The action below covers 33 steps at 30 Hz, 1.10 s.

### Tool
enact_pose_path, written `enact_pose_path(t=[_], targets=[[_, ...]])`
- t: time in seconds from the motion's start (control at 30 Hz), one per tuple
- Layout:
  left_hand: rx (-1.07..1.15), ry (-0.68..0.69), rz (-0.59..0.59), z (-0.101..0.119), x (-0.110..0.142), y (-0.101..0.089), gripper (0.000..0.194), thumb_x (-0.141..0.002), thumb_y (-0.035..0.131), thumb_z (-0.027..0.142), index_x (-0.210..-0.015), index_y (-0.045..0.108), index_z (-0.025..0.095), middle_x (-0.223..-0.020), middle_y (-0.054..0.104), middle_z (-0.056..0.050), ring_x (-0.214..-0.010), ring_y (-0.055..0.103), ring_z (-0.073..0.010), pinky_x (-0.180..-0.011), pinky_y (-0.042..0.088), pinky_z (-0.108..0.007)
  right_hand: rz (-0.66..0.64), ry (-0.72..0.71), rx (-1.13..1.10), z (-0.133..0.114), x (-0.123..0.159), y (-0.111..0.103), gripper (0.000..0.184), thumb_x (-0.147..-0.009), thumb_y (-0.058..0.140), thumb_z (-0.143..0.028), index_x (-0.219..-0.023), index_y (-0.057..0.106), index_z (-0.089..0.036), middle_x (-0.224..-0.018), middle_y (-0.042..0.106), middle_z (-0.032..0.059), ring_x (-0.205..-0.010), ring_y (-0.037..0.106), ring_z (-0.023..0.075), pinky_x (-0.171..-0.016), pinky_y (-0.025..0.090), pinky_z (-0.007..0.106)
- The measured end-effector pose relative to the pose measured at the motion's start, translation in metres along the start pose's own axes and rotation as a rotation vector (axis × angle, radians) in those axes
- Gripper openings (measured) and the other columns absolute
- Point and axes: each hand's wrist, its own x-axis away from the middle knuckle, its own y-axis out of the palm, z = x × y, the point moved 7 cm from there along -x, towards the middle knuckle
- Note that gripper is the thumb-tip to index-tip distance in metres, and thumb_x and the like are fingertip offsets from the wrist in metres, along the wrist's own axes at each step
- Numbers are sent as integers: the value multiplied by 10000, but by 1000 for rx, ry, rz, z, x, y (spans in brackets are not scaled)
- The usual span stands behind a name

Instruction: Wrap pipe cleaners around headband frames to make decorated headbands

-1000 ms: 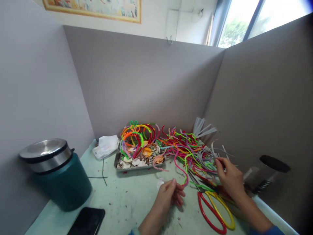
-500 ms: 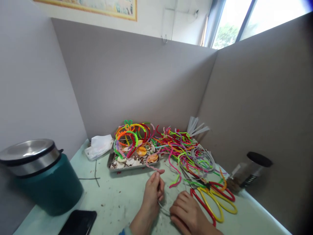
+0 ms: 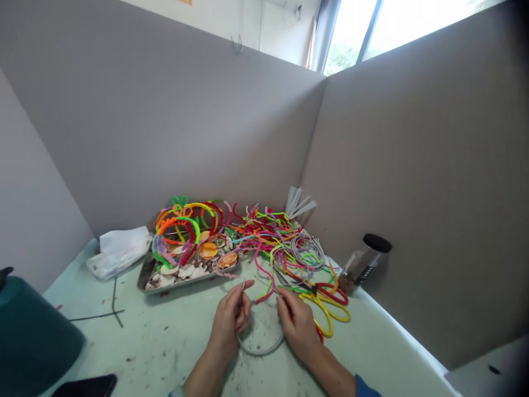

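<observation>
My left hand (image 3: pixel 230 318) and my right hand (image 3: pixel 295 324) each pinch one end of a grey headband (image 3: pixel 260 349), which curves in a U toward me over the pale green table (image 3: pixel 165 342). Both hands are closed on it. Just beyond my hands lies a tangled heap of coloured pipe cleaners (image 3: pixel 275 242). A metal tray (image 3: pixel 145 275) at the left of the heap holds shells and finished bright wrapped headbands (image 3: pixel 182 226).
Red and yellow loops (image 3: pixel 330 309) lie right of my right hand. A dark-capped jar (image 3: pixel 367 256) lies by the right partition. A white bag (image 3: pixel 118 248) sits back left, a teal bin (image 3: pixel 28 336) at the left edge, a black phone (image 3: pixel 85 386) near me.
My right hand left the pipe cleaner heap and came back beside my left. Both now hold the grey headband's ends. The view has swung right, pushing the bin to the left edge.
</observation>
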Motion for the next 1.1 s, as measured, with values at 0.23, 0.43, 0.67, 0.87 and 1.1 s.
enact_pose_path(t=[0.23, 0.43, 0.67, 0.87, 1.1], targets=[[-25, 11, 47, -1, -4, -7, 365, -749, 622, 389, -1025, 572, 156, -513, 451, 82, -323, 208, -3, -325, 145, -147, -69, 149, 39, 6, -3, 5, 215, -895, 431, -278, -970, 609, -184, -719, 662, 41, -626, 608, 175, -573, 388, 258], [-174, -7, 80, -2, -2, -8, 477, -692, 669, 437, -1052, 603, 131, -428, 330, 108, -337, 214, -14, -335, 142, -144, -112, 43, -46, -7, -5, -1, 244, -917, 408, -280, -858, 627, -190, -719, 625, 24, -652, 563, 141, -623, 370, 239], [-263, -1, 80, -4, -3, -9, 511, -642, 691, 476, -993, 641, 108, -521, 449, 62, -362, 253, -5, -353, 142, -153, 26, 146, -95, 11, -33, -37, 301, -928, 366, -290, -823, 623, -176, -737, 612, 24, -719, 560, 146, -667, 385, 243], [-337, 24, 65, -3, -3, -8, 471, -659, 674, 482, -941, 660, 105, -583, 489, 35, -381, 287, -13, -358, 173, -163, -98, 161, 107, 34, -86, -27, 157, -821, 507, -219, -842, 660, -190, -862, 649, 40, -811, 575, 163, -729, 398, 255], [-381, 13, 61, -7, -6, -9, 491, -654, 663, 514, -936, 675, 112, -547, 476, 33, -394, 301, -22, -361, 170, -152, -21, 265, 201, 64, -145, -10, 210, -803, 515, -186, -977, 632, -170, -1000, 652, 89, -920, 586, 198, -807, 388, 282]])
